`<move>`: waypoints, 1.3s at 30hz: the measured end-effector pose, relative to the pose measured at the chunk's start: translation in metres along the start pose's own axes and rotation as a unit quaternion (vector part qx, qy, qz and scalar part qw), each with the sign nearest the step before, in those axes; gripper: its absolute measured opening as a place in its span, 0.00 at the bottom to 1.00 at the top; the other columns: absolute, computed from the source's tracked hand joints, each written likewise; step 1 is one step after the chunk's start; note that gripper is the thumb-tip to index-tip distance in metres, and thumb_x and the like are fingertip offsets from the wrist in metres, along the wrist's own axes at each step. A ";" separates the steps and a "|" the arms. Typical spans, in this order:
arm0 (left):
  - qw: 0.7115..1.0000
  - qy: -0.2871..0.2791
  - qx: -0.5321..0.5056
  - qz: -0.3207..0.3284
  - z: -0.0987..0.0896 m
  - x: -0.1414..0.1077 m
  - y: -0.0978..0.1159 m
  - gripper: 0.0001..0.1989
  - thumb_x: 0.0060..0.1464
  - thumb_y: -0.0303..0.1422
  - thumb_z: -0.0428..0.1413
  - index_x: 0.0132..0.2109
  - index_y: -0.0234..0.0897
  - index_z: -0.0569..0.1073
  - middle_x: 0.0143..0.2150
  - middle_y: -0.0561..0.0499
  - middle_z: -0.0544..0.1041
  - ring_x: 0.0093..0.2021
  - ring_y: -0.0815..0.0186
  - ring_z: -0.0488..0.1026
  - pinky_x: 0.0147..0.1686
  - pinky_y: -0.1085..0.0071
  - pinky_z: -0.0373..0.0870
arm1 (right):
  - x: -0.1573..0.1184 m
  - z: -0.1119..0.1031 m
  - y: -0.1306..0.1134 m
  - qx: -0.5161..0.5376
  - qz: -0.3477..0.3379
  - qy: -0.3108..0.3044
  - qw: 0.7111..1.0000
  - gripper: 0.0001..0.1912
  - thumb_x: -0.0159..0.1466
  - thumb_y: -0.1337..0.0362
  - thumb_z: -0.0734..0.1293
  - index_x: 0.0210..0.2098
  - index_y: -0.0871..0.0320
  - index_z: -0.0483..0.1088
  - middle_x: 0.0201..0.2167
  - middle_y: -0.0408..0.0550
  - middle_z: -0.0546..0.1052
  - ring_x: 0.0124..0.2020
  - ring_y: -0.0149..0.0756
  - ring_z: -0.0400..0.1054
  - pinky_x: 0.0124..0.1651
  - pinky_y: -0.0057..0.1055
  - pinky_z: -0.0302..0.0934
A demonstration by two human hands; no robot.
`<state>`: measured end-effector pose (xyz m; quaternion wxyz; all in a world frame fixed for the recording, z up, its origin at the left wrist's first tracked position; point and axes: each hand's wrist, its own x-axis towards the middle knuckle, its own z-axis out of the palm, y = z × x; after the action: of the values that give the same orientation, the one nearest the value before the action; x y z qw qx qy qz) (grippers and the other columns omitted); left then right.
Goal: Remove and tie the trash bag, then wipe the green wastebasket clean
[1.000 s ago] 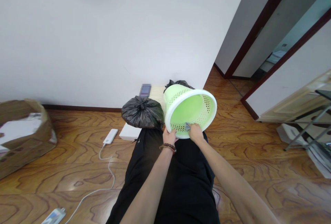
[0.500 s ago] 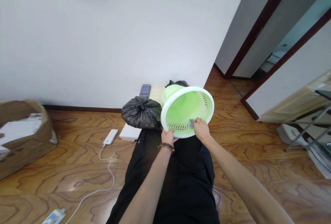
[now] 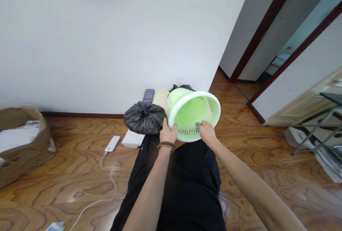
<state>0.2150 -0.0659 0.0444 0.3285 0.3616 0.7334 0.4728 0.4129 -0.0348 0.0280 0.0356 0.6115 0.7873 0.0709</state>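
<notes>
A light green plastic wastebasket [image 3: 175,97] with a white rim and perforated sides is tilted, its mouth turned toward me. My left hand [image 3: 168,133] is at the lower left of the rim, thumb and fingers around the edge. My right hand [image 3: 207,131] is closed at the lower right of the mouth. It pinches a small grey cloth [image 3: 197,126] against the inside near the holes. Beside the basket on the left sits a knotted black garbage bag [image 3: 145,118]. Another black bag [image 3: 182,87] is partly hidden behind the basket.
A cardboard box [image 3: 45,138] with papers stands at the far left. A white power strip [image 3: 112,143] and its cord lie on the wooden floor, near a white box [image 3: 133,139]. A metal-legged stand [image 3: 317,133] is on the right. The wall is directly ahead.
My left hand has shifted left along the rim to the basket's lower left edge. The right hand with the cloth stays at nearly the same spot. The view has shifted slightly.
</notes>
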 end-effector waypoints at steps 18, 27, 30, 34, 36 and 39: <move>0.970 -0.163 -0.163 -0.080 0.032 -0.011 -0.056 0.20 0.43 0.23 0.57 0.46 0.35 0.69 0.38 0.45 0.75 0.33 0.60 0.76 0.28 0.64 0.75 | -0.006 0.038 -0.056 0.201 0.015 -0.068 0.977 0.19 0.62 0.72 0.56 0.50 0.59 0.67 0.44 0.54 0.67 0.45 0.37 0.61 0.49 0.30 0.52; 0.941 -0.173 -0.237 -0.171 0.025 -0.010 -0.054 0.21 0.38 0.18 0.55 0.43 0.33 0.67 0.40 0.43 0.76 0.34 0.60 0.76 0.32 0.62 0.75 | 0.001 0.025 0.010 0.001 -0.008 0.010 1.000 0.17 0.64 0.73 0.52 0.42 0.65 0.70 0.43 0.61 0.66 0.47 0.45 0.57 0.47 0.36 0.54; 0.942 -0.181 -0.236 -0.158 0.026 -0.009 -0.056 0.21 0.38 0.18 0.55 0.43 0.33 0.67 0.39 0.44 0.75 0.34 0.61 0.76 0.31 0.63 0.75 | 0.004 0.023 0.020 -0.006 0.035 0.015 0.999 0.17 0.64 0.73 0.52 0.42 0.65 0.70 0.44 0.62 0.66 0.48 0.45 0.58 0.47 0.37 0.54; 0.946 -0.186 -0.221 -0.147 0.027 -0.008 -0.062 0.22 0.37 0.18 0.55 0.44 0.34 0.68 0.37 0.46 0.75 0.32 0.63 0.75 0.30 0.66 0.75 | -0.002 0.035 -0.015 0.103 0.068 -0.095 0.988 0.19 0.61 0.76 0.54 0.46 0.60 0.69 0.43 0.57 0.67 0.44 0.39 0.63 0.44 0.31 0.56; 0.949 -0.189 -0.210 -0.138 0.028 -0.007 -0.065 0.23 0.37 0.18 0.55 0.44 0.35 0.69 0.37 0.46 0.75 0.31 0.64 0.75 0.30 0.66 0.75 | -0.007 0.042 -0.040 0.164 0.046 -0.109 0.979 0.22 0.60 0.76 0.55 0.50 0.58 0.67 0.44 0.55 0.67 0.43 0.36 0.64 0.46 0.29 0.55; 0.953 -0.182 -0.203 -0.132 0.027 -0.006 -0.067 0.22 0.37 0.18 0.55 0.43 0.35 0.69 0.35 0.47 0.75 0.31 0.64 0.75 0.30 0.66 0.74 | -0.013 0.044 -0.063 0.211 -0.009 -0.089 0.973 0.22 0.61 0.74 0.55 0.53 0.58 0.64 0.46 0.53 0.67 0.45 0.35 0.63 0.49 0.28 0.54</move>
<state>0.2258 -0.0782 -0.0258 0.5828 0.2669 0.5905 0.4903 0.3624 -0.0595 -0.0256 -0.0239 0.6020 0.7836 -0.1515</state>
